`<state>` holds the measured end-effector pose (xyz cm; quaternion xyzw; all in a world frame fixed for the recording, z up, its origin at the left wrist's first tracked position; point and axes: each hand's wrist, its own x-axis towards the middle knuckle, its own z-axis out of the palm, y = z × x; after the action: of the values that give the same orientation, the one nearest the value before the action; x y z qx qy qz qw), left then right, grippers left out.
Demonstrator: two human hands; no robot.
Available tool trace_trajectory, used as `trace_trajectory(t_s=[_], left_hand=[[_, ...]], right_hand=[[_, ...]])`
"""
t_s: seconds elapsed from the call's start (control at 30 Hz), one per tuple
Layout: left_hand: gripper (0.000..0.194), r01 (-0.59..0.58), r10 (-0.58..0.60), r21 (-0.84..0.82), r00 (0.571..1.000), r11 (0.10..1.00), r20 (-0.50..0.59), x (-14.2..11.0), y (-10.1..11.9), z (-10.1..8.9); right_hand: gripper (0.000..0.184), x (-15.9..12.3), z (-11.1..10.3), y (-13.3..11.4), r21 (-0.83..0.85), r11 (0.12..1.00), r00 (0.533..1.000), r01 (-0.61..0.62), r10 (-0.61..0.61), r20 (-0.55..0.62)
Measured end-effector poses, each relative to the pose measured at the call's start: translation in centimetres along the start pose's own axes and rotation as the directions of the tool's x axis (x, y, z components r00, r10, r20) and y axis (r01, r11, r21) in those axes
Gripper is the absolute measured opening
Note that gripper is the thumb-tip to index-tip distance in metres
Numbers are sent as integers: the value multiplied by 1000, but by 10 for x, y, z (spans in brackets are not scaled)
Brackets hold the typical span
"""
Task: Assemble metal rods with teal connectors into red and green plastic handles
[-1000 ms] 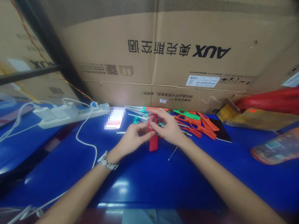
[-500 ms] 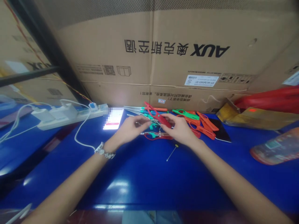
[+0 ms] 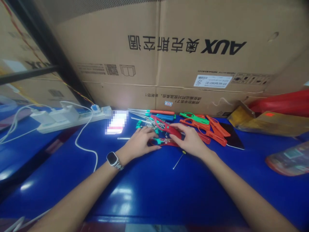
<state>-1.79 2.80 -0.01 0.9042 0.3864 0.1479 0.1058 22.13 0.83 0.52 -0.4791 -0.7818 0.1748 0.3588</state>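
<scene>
My left hand (image 3: 141, 143) lies palm down on the blue table (image 3: 149, 187), fingers stretched toward a red plastic handle piece (image 3: 166, 141) that lies flat. My right hand (image 3: 190, 140) rests beside it, its fingers on a second red handle piece (image 3: 167, 126) tilted above the first. Thin metal rods with teal ends (image 3: 145, 124) lie just behind my fingers. A single metal pin with a yellow head (image 3: 178, 160) lies in front of my right hand. A watch (image 3: 113, 159) sits on my left wrist.
Orange and green plastic handles (image 3: 205, 127) are piled to the right, partly on a dark phone (image 3: 233, 135). A lit phone (image 3: 116, 122) and a white power strip (image 3: 70, 117) with cables lie left. A large cardboard box (image 3: 183, 58) walls the back. Packets (image 3: 287, 158) sit far right.
Both hands came down from holding the red piece in the air to the table. The left hand turned palm down and flattened; the red piece now lies lower among the rods.
</scene>
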Motion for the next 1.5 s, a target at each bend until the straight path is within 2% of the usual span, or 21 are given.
trace_trajectory(t_s=[0.17,0.37,0.67,0.97,1.1,1.2,1.37,1.43,1.5], left_hand=[[39,36,-47,-123,995,992,-91,-5,-4,9],[40,133,-157,-196,981,972,-112,-3,-4,14],[39,3,-63,-295,979,956,-193,-4,-7,17],[38,-7,5,-10,994,1000,-109,-8,1,4],[38,5,-6,-8,996,1000,-89,-9,2,4],[48,72,-75,-34,993,997,-97,-9,-1,2],[61,153,-157,-35,968,988,-195,-14,-8,-13],[64,147,-148,-22,964,989,-219,-16,-9,-20],[69,103,-102,-3,976,995,-192,-16,-9,-23]], right_hand=[[37,-6,-1,-2,-101,991,995,89,-83,64],[36,-7,-1,0,-143,988,997,58,-51,52],[36,-6,3,3,-145,989,1000,14,-10,26],[37,-6,-2,9,-90,995,998,33,-28,62],[38,-6,-2,11,-110,994,998,26,-20,57],[39,-6,-2,11,-115,993,998,22,-15,59],[36,-7,-5,9,-134,990,997,30,-21,72],[35,-8,-6,7,-156,987,996,46,-32,89],[34,-7,-6,4,-171,983,990,74,-52,128]])
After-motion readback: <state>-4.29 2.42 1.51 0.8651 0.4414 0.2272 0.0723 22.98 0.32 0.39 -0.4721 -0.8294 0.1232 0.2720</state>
